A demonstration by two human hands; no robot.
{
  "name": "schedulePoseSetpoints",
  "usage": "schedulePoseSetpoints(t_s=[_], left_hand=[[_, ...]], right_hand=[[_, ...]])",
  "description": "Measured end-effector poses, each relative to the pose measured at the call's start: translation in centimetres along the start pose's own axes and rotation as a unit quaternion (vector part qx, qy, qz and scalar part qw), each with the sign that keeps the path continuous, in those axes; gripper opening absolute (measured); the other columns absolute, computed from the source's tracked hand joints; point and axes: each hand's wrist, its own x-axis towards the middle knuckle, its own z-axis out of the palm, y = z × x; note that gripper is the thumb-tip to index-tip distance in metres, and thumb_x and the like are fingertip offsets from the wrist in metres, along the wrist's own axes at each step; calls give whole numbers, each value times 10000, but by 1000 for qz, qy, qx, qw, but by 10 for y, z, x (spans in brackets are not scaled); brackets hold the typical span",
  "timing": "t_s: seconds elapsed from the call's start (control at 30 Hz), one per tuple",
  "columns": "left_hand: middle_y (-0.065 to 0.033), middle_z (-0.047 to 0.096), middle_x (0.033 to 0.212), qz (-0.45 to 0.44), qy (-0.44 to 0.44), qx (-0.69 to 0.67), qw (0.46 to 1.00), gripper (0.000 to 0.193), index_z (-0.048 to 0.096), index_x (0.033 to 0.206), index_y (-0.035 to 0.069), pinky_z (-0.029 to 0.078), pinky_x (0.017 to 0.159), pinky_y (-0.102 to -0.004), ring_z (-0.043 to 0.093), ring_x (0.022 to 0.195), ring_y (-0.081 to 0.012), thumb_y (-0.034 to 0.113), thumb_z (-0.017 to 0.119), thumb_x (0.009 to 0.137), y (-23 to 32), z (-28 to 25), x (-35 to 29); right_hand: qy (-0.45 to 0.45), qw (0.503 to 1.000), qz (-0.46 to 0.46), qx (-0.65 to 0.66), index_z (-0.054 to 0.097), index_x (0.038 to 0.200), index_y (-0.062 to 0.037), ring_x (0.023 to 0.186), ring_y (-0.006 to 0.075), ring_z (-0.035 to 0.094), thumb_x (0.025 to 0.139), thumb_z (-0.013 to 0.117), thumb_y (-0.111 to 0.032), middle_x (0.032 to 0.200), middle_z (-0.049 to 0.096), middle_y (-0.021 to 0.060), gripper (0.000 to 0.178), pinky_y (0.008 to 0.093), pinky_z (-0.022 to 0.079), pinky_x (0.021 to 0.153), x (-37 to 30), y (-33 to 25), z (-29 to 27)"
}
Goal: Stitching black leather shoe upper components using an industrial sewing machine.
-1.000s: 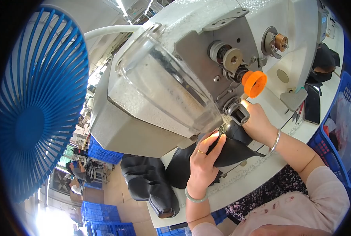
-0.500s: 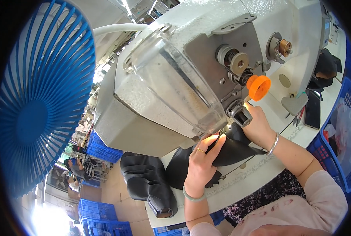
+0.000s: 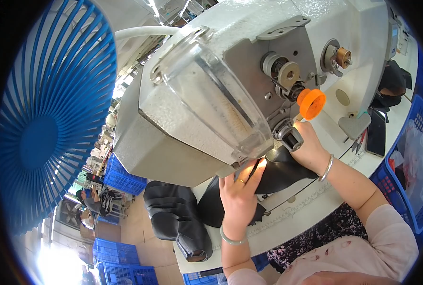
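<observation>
A black leather piece (image 3: pixel 287 173) lies on the bed of a sewing machine (image 3: pixel 183 123), its lit stitching area partly hidden by the machine head. My left hand (image 3: pixel 240 194) rests on the leather just left of this spot. Its fingers are stretched out and apart, tips partly under the head. My right hand (image 3: pixel 311 149) is at the far right edge of the same leather, behind the metal needle-bar end. The machine hides its fingertips, so their grip does not show. Left of my left hand, another part of black leather (image 3: pixel 211 206) spreads over the table.
Stacked black leather pieces (image 3: pixel 176 216) hang over the left table edge. A blue fan (image 3: pixel 40 142) stands at far left. Scissors (image 3: pixel 358 141), a phone (image 3: pixel 376 133) and a blue basket (image 3: pixel 410 190) with plastic bags are at right. Blue crates (image 3: pixel 116 254) stand on the floor.
My left hand has shifted slightly left and its fingers have spread from a closer hold. The leather has turned a little under the head. My right hand stays nearly in place.
</observation>
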Motion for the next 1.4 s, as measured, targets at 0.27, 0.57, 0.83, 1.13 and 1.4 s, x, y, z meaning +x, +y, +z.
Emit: schedulePoseSetpoints(t_s=[0.27, 0.57, 0.83, 1.13, 1.4], left_hand=[[-173, 569, 1216, -131, 79, -29, 988, 574, 600, 1204, -15, 512, 862, -377, 575, 1121, -329, -130, 549, 644, 60, 22, 4], [-125, 647, 1087, -120, 101, -179, 971, 469, 674, 1104, 15, 524, 867, -326, 645, 1047, -275, -134, 597, 666, 28, 21, -4], [-129, 651, 1073, -80, 96, -72, 990, 511, 673, 1087, -14, 510, 897, -337, 649, 1016, -294, -130, 545, 606, 38, 23, -2], [-128, 636, 1024, -57, 103, -48, 992, 513, 666, 1076, -32, 512, 890, -357, 644, 1019, -306, -137, 550, 588, 36, 28, -1], [-123, 610, 1039, -48, 111, -16, 992, 481, 658, 1074, -27, 508, 872, -377, 630, 1019, -323, -134, 564, 614, 32, 34, 3]], right_hand=[[19, 999, -32, -22, 548, 949, 59, 639, 422, 583, 869, 538, -215, 626, 575, 244, 286, 493, 468, 604, 3, 4, 1], [32, 997, -68, -19, 575, 907, 31, 606, 408, 567, 887, 583, -247, 607, 570, 220, 279, 475, 459, 589, 8, 18, 4], [31, 998, -45, 6, 598, 908, 9, 637, 390, 590, 882, 583, -234, 628, 591, 205, 244, 464, 466, 602, 11, 13, 2], [27, 997, -68, -7, 585, 864, -3, 680, 387, 602, 820, 600, -149, 674, 613, 199, 153, 461, 471, 628, 12, 7, -3], [1, 999, -49, 10, 555, 825, 4, 691, 395, 600, 791, 584, -107, 694, 622, 190, 120, 457, 459, 621, 19, -2, -10]])
